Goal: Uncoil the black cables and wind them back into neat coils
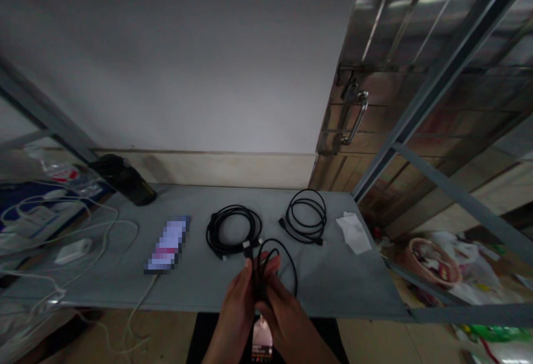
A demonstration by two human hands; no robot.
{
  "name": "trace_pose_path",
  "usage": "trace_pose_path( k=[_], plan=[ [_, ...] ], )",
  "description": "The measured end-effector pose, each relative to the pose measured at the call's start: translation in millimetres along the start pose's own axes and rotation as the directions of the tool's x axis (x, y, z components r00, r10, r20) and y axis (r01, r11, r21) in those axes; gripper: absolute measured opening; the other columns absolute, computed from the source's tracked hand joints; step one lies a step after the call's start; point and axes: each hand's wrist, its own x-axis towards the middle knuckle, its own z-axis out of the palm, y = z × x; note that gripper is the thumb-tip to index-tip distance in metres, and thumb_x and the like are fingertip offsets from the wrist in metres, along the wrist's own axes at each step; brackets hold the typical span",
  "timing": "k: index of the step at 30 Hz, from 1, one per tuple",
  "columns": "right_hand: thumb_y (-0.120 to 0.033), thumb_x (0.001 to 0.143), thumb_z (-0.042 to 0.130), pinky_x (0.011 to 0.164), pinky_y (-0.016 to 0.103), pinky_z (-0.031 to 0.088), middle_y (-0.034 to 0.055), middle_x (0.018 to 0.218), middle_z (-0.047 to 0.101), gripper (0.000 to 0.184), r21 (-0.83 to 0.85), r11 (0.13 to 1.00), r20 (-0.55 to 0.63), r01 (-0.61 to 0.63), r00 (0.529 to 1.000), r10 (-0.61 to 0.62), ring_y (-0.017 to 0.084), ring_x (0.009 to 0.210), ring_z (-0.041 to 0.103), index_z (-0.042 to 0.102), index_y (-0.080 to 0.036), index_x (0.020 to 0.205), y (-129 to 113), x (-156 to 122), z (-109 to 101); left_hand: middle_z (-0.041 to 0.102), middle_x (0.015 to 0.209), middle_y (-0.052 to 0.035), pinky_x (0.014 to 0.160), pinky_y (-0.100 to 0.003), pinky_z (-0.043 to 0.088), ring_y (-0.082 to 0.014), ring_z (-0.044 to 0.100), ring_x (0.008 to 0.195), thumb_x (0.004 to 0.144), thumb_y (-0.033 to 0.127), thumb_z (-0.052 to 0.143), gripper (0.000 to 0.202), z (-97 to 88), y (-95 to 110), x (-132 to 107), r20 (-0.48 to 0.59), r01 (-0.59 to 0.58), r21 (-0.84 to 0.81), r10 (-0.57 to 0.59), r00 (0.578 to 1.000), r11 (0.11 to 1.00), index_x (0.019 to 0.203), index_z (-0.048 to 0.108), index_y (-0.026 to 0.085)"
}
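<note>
I see a glowing phone [167,246] left of centre on the smooth grey desk [350,283], then a thick round black coil [213,236]; at lower centre my left hand [238,297] and right hand [283,302] have fingers wrapped round a looped black cable [258,280]; rightward, a thinner coil [308,236], creased paper [353,233], and a shiny door [400,75] upper right.

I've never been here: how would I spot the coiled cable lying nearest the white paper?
Find the grey tabletop along the pale wall. Toward its right end, just left of the creased white paper, lies a thin black cable wound in open loops. Its bundle is slimmer than the coil on its left; the third cable is in both hands.
</note>
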Motion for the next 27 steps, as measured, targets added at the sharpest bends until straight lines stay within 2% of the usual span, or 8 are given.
trace_pose_path(
  k=[3, 6, 10, 12, 18, 21, 25, 27],
  plan=[
    [-0.039, 0.122, 0.048, 0.114, 0.034, 0.061, 0.0126, 0.155, 0.071, 0.046, -0.073, 0.997, 0.013, 0.031, 0.999, -0.030, 0.025, 0.141, 0.071, 0.053, -0.019, 0.163, -4, 11, -2, 0.087, 0.105, -0.0163, 0.101, -0.045, 0.061, -0.0380, 0.080, 0.109, 0.091, 0.063, 0.084, 0.048, 7.3, 13, -2, 0.014, -0.003, 0.040, 0.003, 1.000, 0.999, 0.115, 0.090, 0.022],
    [-0.039, 0.121, 0.051, 0.110, 0.036, 0.064, 0.0142, 0.146, 0.075, 0.045, -0.131, 0.990, 0.005, 0.060, 0.998, -0.060, 0.027, 0.134, 0.075, 0.052, -0.017, 0.161, -1, 12, 0, 0.078, 0.087, -0.0094, 0.086, -0.040, 0.062, -0.0292, 0.074, 0.085, 0.088, 0.063, 0.089, 0.044, 11.0, 26, -3, 0.086, 0.014, -0.027, -0.011, 0.996, 1.000, 0.104, 0.089, 0.023],
    [-0.026, 0.115, 0.065, 0.097, 0.038, 0.066, 0.0054, 0.111, 0.080, 0.008, -0.104, 0.994, -0.011, 0.022, 1.000, -0.023, 0.024, 0.100, 0.081, 0.063, -0.024, 0.122, 5, 14, 7, 0.044, 0.064, 0.0077, 0.065, -0.028, 0.054, -0.0130, 0.050, 0.060, 0.087, 0.058, 0.095, 0.057, 8.7, 44, -1, 0.137, 0.056, -0.169, -0.033, 0.990, 0.984, 0.122, 0.083, 0.015],
    [-0.017, 0.114, 0.060, 0.099, 0.040, 0.063, 0.0037, 0.107, 0.078, 0.008, -0.097, 0.993, -0.075, 0.061, 0.995, -0.068, 0.023, 0.100, 0.079, 0.059, -0.025, 0.112, 8, 17, 8, 0.032, 0.064, 0.0120, 0.055, -0.022, 0.045, -0.0077, 0.034, 0.053, 0.086, 0.056, 0.096, 0.064, 2.0, 54, 5, 0.117, 0.035, -0.209, -0.010, 0.993, 0.977, 0.128, 0.080, 0.010],
    [-0.012, 0.117, 0.044, 0.114, 0.044, 0.056, 0.0127, 0.131, 0.077, 0.027, -0.169, 0.972, -0.153, 0.165, 0.970, -0.192, 0.025, 0.137, 0.070, 0.058, -0.018, 0.140, 16, 21, 2, 0.021, 0.062, 0.0168, 0.040, -0.015, 0.023, -0.0039, 0.010, 0.049, 0.078, 0.059, 0.101, 0.068, -35.6, 79, 51, -0.018, -0.164, -0.092, 0.163, 0.987, 0.982, 0.121, 0.079, 0.011],
    [-0.018, 0.119, 0.044, 0.108, 0.042, 0.060, 0.0120, 0.128, 0.077, 0.026, -0.135, 0.986, -0.153, 0.096, 0.981, -0.116, 0.025, 0.125, 0.074, 0.060, -0.020, 0.140, 23, 13, 9, 0.026, 0.062, 0.0160, 0.041, -0.016, 0.026, -0.0046, 0.018, 0.047, 0.079, 0.060, 0.098, 0.062, -55.6, 86, 82, -0.062, -0.326, 0.127, 0.336, 0.940, 0.937, 0.116, 0.077, 0.015],
    [-0.019, 0.117, 0.043, 0.091, 0.036, 0.066, 0.0082, 0.109, 0.078, 0.024, -0.093, 0.992, -0.180, 0.085, 0.979, -0.101, 0.023, 0.097, 0.078, 0.066, -0.023, 0.125, 33, -25, 31, 0.058, 0.072, 0.0070, 0.058, -0.024, 0.051, -0.0124, 0.054, 0.059, 0.084, 0.056, 0.091, 0.050, -82.3, 83, 116, -0.124, -0.454, 0.421, 0.545, 0.829, 0.786, 0.115, 0.071, 0.022],
    [-0.016, 0.114, 0.049, 0.091, 0.035, 0.067, 0.0058, 0.103, 0.079, 0.023, -0.131, 0.989, -0.042, 0.064, 0.997, -0.070, 0.021, 0.092, 0.079, 0.070, -0.025, 0.116, 34, -52, 41, 0.073, 0.089, -0.0016, 0.075, -0.035, 0.062, -0.0216, 0.071, 0.078, 0.089, 0.058, 0.085, 0.057, -95.3, 77, 127, -0.137, -0.449, 0.623, 0.655, 0.743, 0.640, 0.129, 0.068, 0.021]
  ],
)
